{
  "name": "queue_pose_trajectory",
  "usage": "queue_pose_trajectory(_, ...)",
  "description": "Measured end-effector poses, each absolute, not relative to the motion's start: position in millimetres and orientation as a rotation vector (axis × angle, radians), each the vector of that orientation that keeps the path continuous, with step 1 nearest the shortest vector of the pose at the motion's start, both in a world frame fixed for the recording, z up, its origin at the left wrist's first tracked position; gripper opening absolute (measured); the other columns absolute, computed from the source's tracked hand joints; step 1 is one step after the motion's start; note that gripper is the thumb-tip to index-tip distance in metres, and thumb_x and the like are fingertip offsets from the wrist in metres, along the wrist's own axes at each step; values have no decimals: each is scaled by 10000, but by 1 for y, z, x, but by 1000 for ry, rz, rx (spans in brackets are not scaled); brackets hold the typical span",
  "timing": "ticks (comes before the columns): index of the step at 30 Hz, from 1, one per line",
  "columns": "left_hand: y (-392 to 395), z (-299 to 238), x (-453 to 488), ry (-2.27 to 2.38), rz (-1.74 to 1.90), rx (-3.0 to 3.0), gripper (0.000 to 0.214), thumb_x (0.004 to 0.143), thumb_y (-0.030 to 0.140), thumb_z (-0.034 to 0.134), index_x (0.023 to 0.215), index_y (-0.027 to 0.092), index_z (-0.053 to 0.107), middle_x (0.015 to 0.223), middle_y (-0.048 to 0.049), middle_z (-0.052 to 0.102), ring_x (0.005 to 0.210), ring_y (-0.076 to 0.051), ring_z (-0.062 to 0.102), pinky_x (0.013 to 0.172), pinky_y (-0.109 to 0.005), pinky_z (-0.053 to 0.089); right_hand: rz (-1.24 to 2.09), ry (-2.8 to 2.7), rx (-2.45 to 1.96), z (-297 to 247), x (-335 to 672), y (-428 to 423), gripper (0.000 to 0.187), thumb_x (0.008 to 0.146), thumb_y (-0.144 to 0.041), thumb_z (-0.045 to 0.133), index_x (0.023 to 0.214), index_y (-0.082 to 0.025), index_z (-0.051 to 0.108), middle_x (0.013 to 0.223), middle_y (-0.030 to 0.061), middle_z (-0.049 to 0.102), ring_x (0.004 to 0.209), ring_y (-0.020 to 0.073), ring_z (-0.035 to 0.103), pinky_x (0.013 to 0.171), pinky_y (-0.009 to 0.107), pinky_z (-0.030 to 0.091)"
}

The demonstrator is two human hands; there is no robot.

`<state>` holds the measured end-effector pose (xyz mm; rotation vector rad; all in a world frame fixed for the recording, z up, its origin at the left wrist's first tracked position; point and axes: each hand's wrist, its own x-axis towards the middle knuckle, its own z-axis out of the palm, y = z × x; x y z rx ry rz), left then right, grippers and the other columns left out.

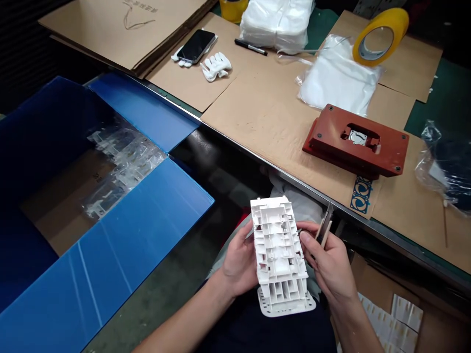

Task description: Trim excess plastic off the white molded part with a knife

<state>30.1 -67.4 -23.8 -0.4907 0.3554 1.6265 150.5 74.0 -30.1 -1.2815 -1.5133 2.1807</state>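
Note:
A white moulded plastic part [280, 250], ribbed inside and with a flat perforated flange at its near end, is held tilted above my lap. My left hand [240, 257] grips it along its left side. Close to its right side is my right hand [326, 260], fingers closed round a thin tool with a dark metal blade [325, 223] and a pale strip beside it; its exact kind is unclear. The right fingertips reach the part's edge, and whether they press on it I cannot tell.
A blue bin [121, 250] with bagged parts [125, 166] stands left. The cardboard-covered bench [257, 117] holds a red-brown fixture [360, 139], yellow tape [382, 37], plastic bags [340, 73], a phone [196, 46], gloves [216, 66] and a marker [250, 47]. White parts [392, 318] lie lower right.

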Motion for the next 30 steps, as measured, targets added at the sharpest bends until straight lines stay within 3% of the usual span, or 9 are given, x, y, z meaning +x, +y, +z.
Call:
queue_pose_trajectory(4, -69, -23, 31, 326, 1627, -473, 598, 990, 513, 444, 1322, 55, 636, 1247, -157, 723, 1322, -353, 553, 1134, -449, 369, 2197, -1489, -1275, -25, 150, 72, 262, 814, -388, 803, 1006, -214, 763, 712, -1, 598, 536, 87, 448, 453, 206, 413)
queue_pose_trajectory(11, -70, -18, 34, 202, 1550, -423, 741, 1004, 625, 313, 1399, 51, 565, 1325, -167, 681, 1391, -351, 491, 1167, -438, 315, 2205, -1442, -1302, -19, 149, 66, 269, 795, -392, 825, 972, -205, 747, 648, -27, 579, 453, 58, 415, 410, 199, 399)
queue_pose_trajectory(20, -71, -18, 36, 247, 1550, -448, 741, 986, 623, 367, 1426, 50, 534, 1336, -199, 666, 1375, -387, 501, 1159, -493, 320, 2174, -1456, -1305, -16, 152, 62, 292, 801, -399, 813, 989, -197, 721, 677, -13, 628, 446, 81, 474, 384, 213, 389)
queue_pose_trajectory(25, -72, -18, 38, 212, 1527, -438, 756, 992, 638, 295, 1470, 85, 492, 1369, -205, 642, 1332, -411, 543, 1146, -543, 328, 2154, -1455, -1276, -16, 154, 61, 264, 807, -383, 812, 993, -216, 731, 721, -6, 653, 453, 77, 479, 400, 218, 408)
queue_pose_trajectory(30, -75, -19, 42, 216, 1537, -442, 734, 970, 630, 394, 1465, 98, 497, 1395, -199, 625, 1343, -424, 532, 1145, -546, 340, 2120, -1469, -1273, -17, 159, 59, 241, 802, -372, 805, 981, -223, 743, 757, 17, 672, 513, 110, 528, 399, 225, 405)
